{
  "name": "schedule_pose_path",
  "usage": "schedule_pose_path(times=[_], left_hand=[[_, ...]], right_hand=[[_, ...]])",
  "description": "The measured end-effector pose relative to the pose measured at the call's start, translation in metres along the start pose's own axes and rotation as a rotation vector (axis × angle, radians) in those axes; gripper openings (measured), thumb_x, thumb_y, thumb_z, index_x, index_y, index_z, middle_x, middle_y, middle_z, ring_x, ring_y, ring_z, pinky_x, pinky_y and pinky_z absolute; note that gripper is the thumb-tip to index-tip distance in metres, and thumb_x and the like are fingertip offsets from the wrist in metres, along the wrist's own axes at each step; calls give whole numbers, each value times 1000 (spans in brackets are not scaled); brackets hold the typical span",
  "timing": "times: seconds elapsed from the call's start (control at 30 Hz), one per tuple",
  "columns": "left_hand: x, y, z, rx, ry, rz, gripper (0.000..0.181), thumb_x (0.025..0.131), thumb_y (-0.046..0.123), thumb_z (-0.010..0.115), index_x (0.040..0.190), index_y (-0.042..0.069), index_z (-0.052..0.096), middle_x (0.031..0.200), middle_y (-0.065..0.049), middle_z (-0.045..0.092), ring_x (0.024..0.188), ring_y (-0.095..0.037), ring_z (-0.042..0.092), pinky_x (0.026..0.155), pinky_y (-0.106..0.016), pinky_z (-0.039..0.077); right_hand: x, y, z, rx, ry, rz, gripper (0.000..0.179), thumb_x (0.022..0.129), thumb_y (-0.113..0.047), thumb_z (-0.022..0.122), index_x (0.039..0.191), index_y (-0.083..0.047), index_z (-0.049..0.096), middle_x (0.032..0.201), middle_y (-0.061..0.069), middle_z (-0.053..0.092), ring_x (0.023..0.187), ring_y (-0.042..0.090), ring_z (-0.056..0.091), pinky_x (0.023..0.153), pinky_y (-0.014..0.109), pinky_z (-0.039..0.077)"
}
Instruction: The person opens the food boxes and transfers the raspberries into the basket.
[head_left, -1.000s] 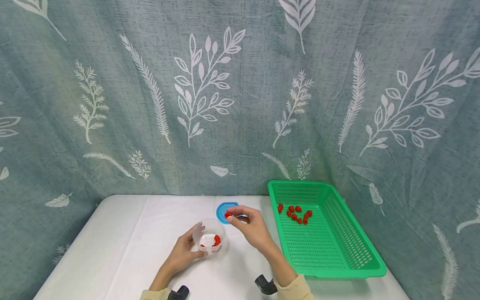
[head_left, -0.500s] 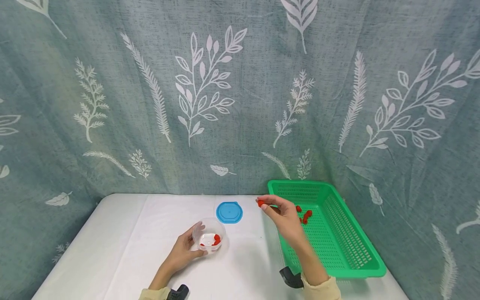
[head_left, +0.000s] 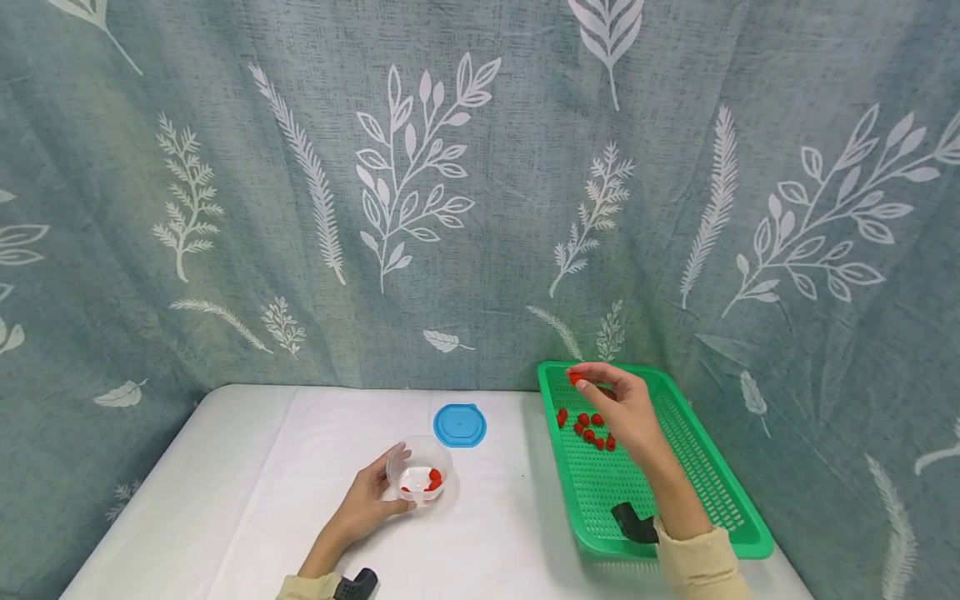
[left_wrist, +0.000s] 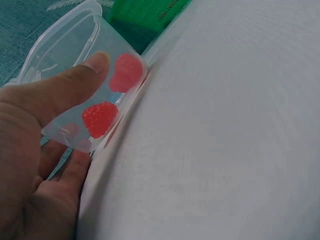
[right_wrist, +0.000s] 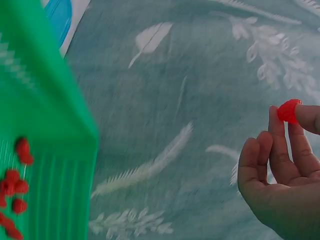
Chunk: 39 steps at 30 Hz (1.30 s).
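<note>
My left hand (head_left: pixel 363 507) holds a small clear plastic container (head_left: pixel 400 471) by its side on the white cloth, thumb on the near wall. In the left wrist view, red raspberries (left_wrist: pixel 100 120) show through that wall near the bottom. Thumb and fingertips of my right hand (head_left: pixel 628 410) pinch another raspberry (right_wrist: pixel 288 111), up over the far left part of the green basket (head_left: pixel 600 492). On the basket's floor lie several more raspberries (head_left: pixel 588 435), bunched toward its far left.
A blue lid (head_left: pixel 460 426) lies flat behind the container, between it and the basket. The white-covered table (head_left: pixel 225 492) meets a green leaf-patterned curtain (head_left: pixel 480 208) at the back. The basket's raised walls stand along the right side.
The right hand has moved right and away from beside the container to over the basket, still pinching the raspberry. The left hand and container have stayed put.
</note>
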<state>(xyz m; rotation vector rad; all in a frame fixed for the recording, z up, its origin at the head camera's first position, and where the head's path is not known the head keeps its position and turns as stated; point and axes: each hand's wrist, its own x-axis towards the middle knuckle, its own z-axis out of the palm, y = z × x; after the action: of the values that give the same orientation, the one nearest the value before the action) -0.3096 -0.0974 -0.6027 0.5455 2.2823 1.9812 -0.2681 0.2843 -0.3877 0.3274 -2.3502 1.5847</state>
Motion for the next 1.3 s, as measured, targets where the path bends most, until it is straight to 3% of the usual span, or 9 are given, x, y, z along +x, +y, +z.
schedule_pose_path(times=[0.27, 0.53, 0.77, 0.87, 1.0, 1.1, 1.3], left_hand=[[0, 1, -1, 22, 9, 13, 95, 71, -2, 88, 154, 3, 41, 150, -19, 53, 147, -35, 39, 118, -36, 36], [-1, -1, 0, -21, 0, 1, 96, 70, -4, 87, 154, 4, 41, 150, -20, 52, 148, -33, 38, 120, -38, 33], [-1, -2, 0, -13, -2, -8, 96, 71, -3, 87, 154, 5, 41, 149, -19, 53, 147, -33, 39, 120, -37, 34], [-1, -2, 0, -7, -2, -6, 96, 71, -3, 88, 154, 5, 41, 150, -19, 53, 147, -33, 39, 119, -31, 36], [0, -3, 0, -7, -7, 5, 97, 70, -2, 88, 155, 5, 40, 151, -19, 51, 147, -34, 39, 115, -17, 36], [0, -4, 0, 2, -3, 20, 97, 70, -2, 88, 154, 5, 41, 150, -20, 52, 146, -36, 39, 112, -12, 37], [0, -4, 0, 5, 2, 36, 96, 70, -2, 88, 154, 5, 41, 150, -20, 52, 146, -37, 39, 112, -13, 38]], right_hand=[[26, 36, -16, -105, 1, 70, 42, 103, -32, 61, 132, -2, 65, 127, 15, 67, 108, 4, 59, 90, 24, 53], [41, 80, -22, -168, -3, 132, 43, 103, -36, 60, 130, -3, 66, 127, 19, 67, 112, 17, 62, 97, 42, 54], [50, 118, -26, -225, -50, 104, 38, 102, -30, 63, 124, 1, 68, 119, 21, 70, 105, 23, 67, 97, 56, 55], [55, 131, -25, -252, -90, 84, 31, 99, -26, 68, 117, 0, 71, 114, 19, 72, 103, 31, 67, 92, 55, 57], [62, 143, -21, -307, -154, 79, 21, 94, -15, 73, 109, 0, 73, 108, 18, 73, 97, 34, 66, 80, 41, 58], [67, 151, -18, -353, -203, 82, 18, 92, -8, 75, 107, 2, 75, 107, 20, 73, 91, 30, 65, 72, 33, 55], [73, 167, -10, -418, -282, 82, 17, 88, -3, 75, 103, 6, 76, 100, 22, 74, 80, 24, 65, 67, 35, 55]])
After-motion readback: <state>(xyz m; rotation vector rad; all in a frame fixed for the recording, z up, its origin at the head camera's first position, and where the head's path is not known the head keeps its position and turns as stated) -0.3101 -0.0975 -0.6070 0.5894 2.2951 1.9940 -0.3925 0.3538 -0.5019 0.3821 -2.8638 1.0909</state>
